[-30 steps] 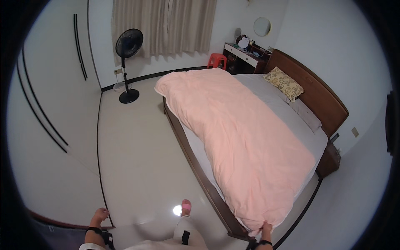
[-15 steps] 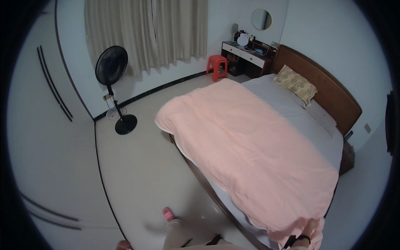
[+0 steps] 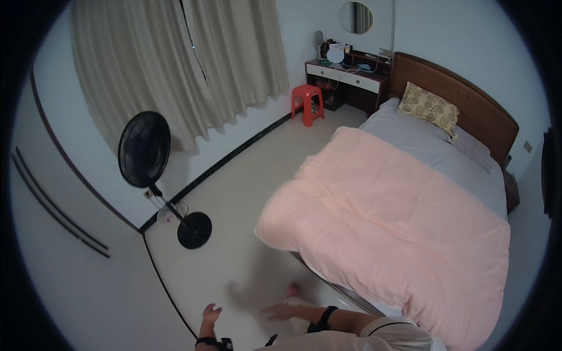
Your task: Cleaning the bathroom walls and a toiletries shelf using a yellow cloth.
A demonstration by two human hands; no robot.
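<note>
My left hand [image 3: 212, 313] is raised over the floor at the lower middle, fingers apart and nothing in them. A little to its right, my right hand [image 3: 278, 312] reaches leftward across my body; it is slightly blurred, its fingers look stretched out, and it holds nothing. Both hands are off the bed. A pink quilt [image 3: 386, 216] lies spread over the foot half of the bed, with soft wrinkles and its edge draping over the near side. Grey sheet [image 3: 404, 134] shows between the quilt and a yellow patterned pillow [image 3: 430, 109] against the brown headboard [image 3: 462, 93].
A black standing fan [image 3: 145, 149] stands left, near beige curtains [image 3: 175, 70]. A red plastic stool [image 3: 308, 104] is beside a dark desk with white drawers [image 3: 342, 76] at the back. A pale wardrobe [image 3: 64, 281] runs along the left. My pink slipper [image 3: 294, 289] is on the floor beside the bed.
My right hand has left the quilt's near right corner and swung left over the floor. My left hand has come up further into view. The view has shifted as I moved along the bed.
</note>
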